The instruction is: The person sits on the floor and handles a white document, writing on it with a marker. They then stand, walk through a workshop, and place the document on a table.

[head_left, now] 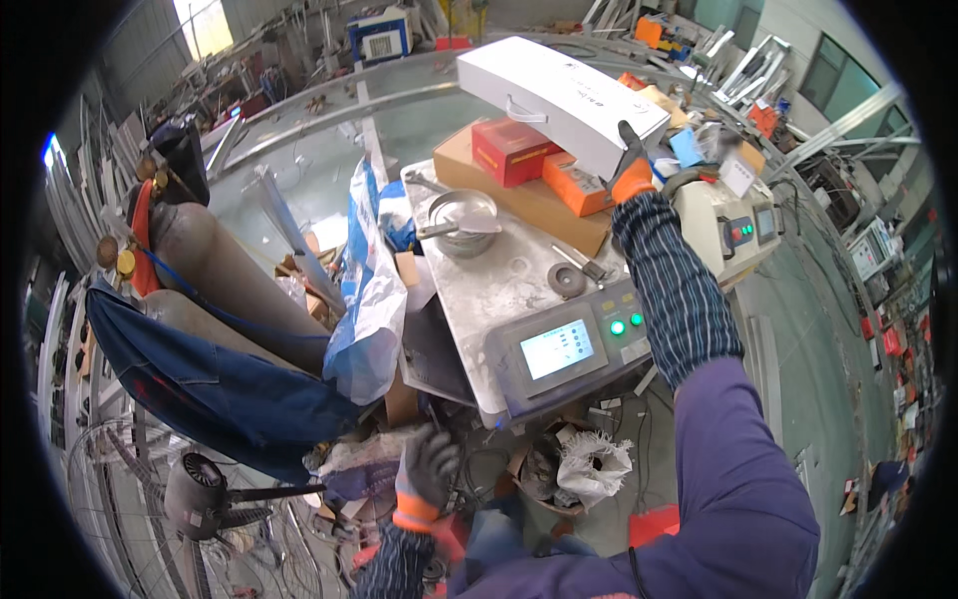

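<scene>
A person's right hand, in a grey glove with an orange cuff, reaches to the lower edge of a long white rectangular case with a handle. Whether its grip closes on the case, I cannot tell.

The case rests tilted on a red cardboard box and an orange cardboard box, themselves on a flat brown carton, all behind a grey metal machine with a lit screen and green lights. A pull could slide the case off its uneven stack.

The left hand, gloved alike, hangs open below the machine, touching a crumpled bundle. Left of the machine stand a blue-and-white plastic sack and grey gas cylinders.
</scene>
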